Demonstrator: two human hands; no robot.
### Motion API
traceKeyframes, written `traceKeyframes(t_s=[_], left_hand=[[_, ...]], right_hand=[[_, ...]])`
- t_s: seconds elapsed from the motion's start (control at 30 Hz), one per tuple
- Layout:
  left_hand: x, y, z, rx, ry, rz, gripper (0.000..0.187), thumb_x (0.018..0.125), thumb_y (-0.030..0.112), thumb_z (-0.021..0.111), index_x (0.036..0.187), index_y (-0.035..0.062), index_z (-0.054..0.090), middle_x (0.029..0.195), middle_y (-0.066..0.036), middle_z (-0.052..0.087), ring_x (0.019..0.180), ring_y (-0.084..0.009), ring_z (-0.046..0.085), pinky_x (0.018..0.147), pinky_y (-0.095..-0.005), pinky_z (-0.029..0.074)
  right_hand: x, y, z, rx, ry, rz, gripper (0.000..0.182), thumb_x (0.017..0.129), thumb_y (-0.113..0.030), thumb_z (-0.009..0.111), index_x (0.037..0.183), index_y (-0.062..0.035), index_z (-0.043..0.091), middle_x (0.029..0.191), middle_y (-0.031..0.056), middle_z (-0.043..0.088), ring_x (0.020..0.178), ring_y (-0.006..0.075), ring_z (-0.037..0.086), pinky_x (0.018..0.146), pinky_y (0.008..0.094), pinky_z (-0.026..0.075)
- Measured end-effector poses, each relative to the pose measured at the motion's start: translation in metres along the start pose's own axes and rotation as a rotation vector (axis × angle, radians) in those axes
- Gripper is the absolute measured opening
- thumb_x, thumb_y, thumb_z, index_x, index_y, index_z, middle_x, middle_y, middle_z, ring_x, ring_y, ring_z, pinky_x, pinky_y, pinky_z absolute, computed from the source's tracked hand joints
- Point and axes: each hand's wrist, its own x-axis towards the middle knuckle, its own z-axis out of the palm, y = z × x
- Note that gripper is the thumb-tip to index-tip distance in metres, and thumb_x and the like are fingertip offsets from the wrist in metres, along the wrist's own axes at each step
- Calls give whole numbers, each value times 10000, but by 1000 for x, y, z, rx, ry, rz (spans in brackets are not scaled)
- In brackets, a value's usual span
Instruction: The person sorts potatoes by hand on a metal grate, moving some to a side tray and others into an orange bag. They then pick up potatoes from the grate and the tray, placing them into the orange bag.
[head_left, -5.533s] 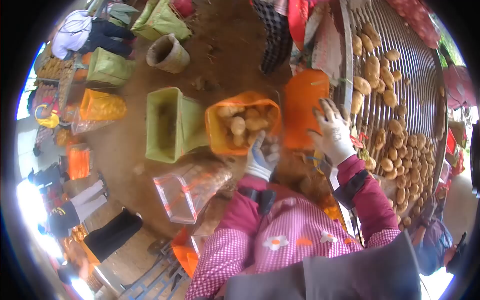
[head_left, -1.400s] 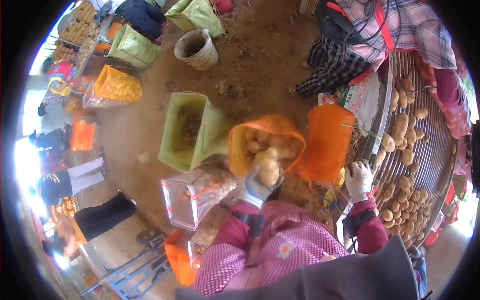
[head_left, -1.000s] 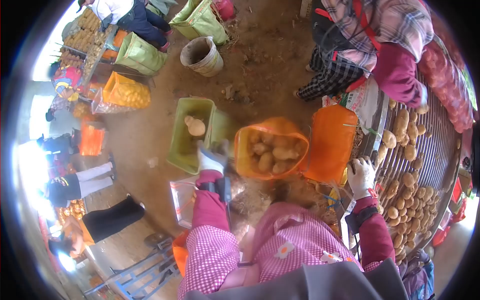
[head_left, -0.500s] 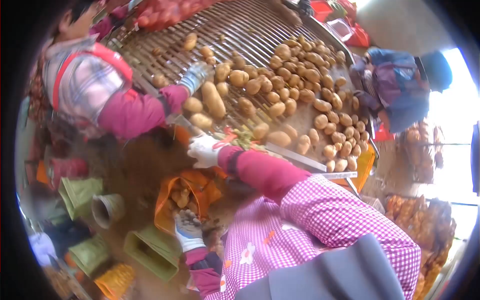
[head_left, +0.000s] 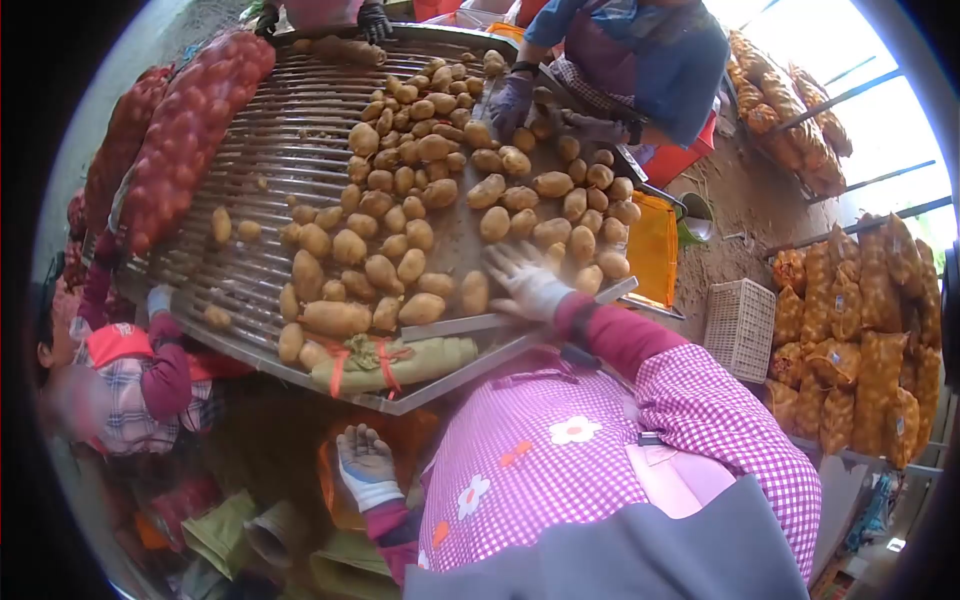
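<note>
My right hand (head_left: pixel 530 283), in a white and grey glove, is spread flat over the metal plate at the front of the sorting table (head_left: pixel 452 240). Its fingers point toward the potatoes (head_left: pixel 553 233) and it grips nothing. Below the table edge, my left hand (head_left: pixel 366 466) is held palm up in a matching glove, fingers extended, beside an orange mesh bag (head_left: pixel 400 432) partly hidden in shadow. Between the two, a rolled green bundle (head_left: pixel 420 365) with red ties rests along the table's front rail. Many potatoes lie heaped behind it on the slatted surface.
A co-worker at left (head_left: pixel 130 380) reaches toward the table; another in blue (head_left: pixel 640 70) works at the far right. Red net sacks (head_left: pixel 200 130) line the back left. A white crate (head_left: pixel 738 330) and stacked filled sacks (head_left: pixel 850 340) stand right. Green bags (head_left: pixel 220 535) sit lower left.
The view has swung right. My right hand has moved from beside the tied green bundle rightward onto the plate by the potatoes, fingers spreading. My left hand stays low near the orange bag.
</note>
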Motion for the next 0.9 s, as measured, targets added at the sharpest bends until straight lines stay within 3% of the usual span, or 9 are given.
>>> traceKeyframes(t_s=[0.1,0.2,0.33,0.4,0.57,0.7,0.77,0.83,0.9], left_hand=[[9,-7,32,49,-34,-34,294,1045,401,629,1127,141,738,1093,-59,780,964,-237,744,708,-381,627],[9,-14,71,112,-12,-28,294,1040,407,636,1164,152,713,1100,-41,766,945,-223,734,707,-367,617],[4,-30,101,181,47,6,325,1034,409,643,1239,158,661,1107,-23,744,924,-213,717,711,-346,600],[4,-38,111,210,64,2,327,1027,420,651,1224,159,658,1100,-15,736,930,-209,705,715,-341,592],[11,-69,134,266,76,-24,353,1015,439,664,1229,159,657,1103,-8,716,948,-195,686,729,-342,582],[5,-86,155,272,68,-23,346,1018,418,663,1244,156,657,1107,-16,715,942,-193,682,730,-335,579],[0,-91,158,261,79,-13,341,1019,408,662,1249,157,658,1112,-19,715,934,-191,681,729,-330,578],[-3,-92,158,267,102,18,337,1022,403,659,1251,157,659,1116,-22,715,926,-189,681,727,-326,578],[-2,-96,153,275,111,34,344,1015,424,665,1215,145,679,1123,-17,730,950,-195,694,721,-331,579]], right_hand=[[-21,49,-16,12,-54,185,837,932,-477,683,1585,-38,398,1645,173,394,1551,322,322,1286,509,175],[-33,74,-25,-8,140,325,832,935,-463,685,1582,-29,396,1641,186,394,1541,338,337,1284,486,183],[-43,123,-15,64,313,796,862,941,-508,657,1590,-18,371,1652,221,363,1581,366,241,1293,507,131],[-37,137,-7,-36,244,902,874,948,-537,635,1598,-23,358,1658,225,350,1592,363,214,1296,524,109],[-29,90,-20,54,29,359,906,948,-590,622,1614,-45,340,1669,217,332,1595,361,206,1300,539,86],[-23,123,-50,260,-15,208,812,957,-551,629,1590,-95,402,1650,170,391,1571,340,284,1297,525,131],[-17,172,-48,118,212,469,726,994,-522,594,1571,-108,445,1640,163,419,1539,335,350,1270,512,200],[-13,239,-15,-51,392,839,784,999,-582,560,1563,-49,442,1635,182,425,1521,337,373,1245,519,227],[-10,257,-29,32,221,1031,857,1002,-611,529,1609,-31,358,1674,206,347,1566,338,294,1275,496,187]])
